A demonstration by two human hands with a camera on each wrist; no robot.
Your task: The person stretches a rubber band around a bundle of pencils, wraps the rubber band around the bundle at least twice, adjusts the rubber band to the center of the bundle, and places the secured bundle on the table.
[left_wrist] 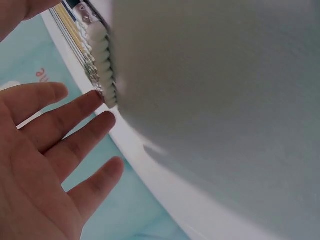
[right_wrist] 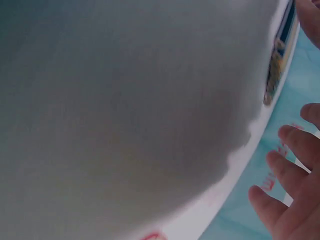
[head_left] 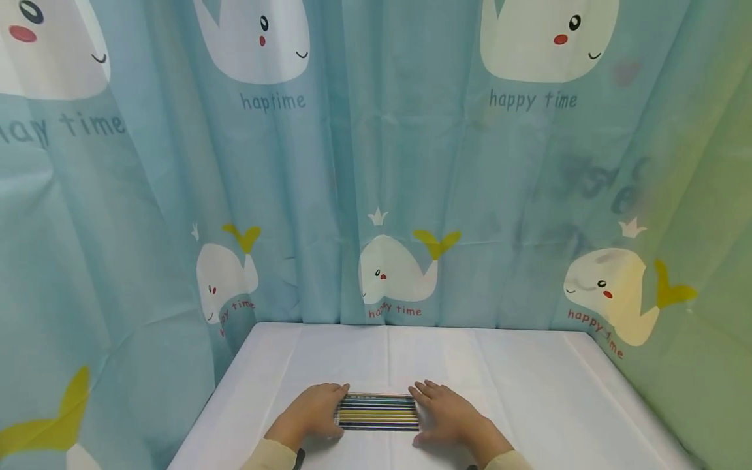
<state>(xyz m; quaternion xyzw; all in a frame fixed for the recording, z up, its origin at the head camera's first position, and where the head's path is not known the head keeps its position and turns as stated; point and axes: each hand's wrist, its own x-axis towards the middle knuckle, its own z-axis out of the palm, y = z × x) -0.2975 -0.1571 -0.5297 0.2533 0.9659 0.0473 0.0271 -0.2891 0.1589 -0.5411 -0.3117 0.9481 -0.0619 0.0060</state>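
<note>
A flat row of several pencils (head_left: 378, 411) lies side by side on the white table, in dark, yellow and silvery colours. My left hand (head_left: 314, 410) is at their left end, thumb at the near corner and fingers at the far one. White erasers (left_wrist: 102, 60) in metal ferrules line up there in the left wrist view, with fairly straight, spread fingertips right at them. At the opposite end, my right hand (head_left: 449, 414) spans the sharpened tips (right_wrist: 274, 75), its fingers extended and spread. Neither hand curls round the pencils.
A white cloth covers the table (head_left: 499, 378), whose back edge meets a light blue curtain (head_left: 393, 163) printed with whales and lettering. More curtain hangs along the left and right sides.
</note>
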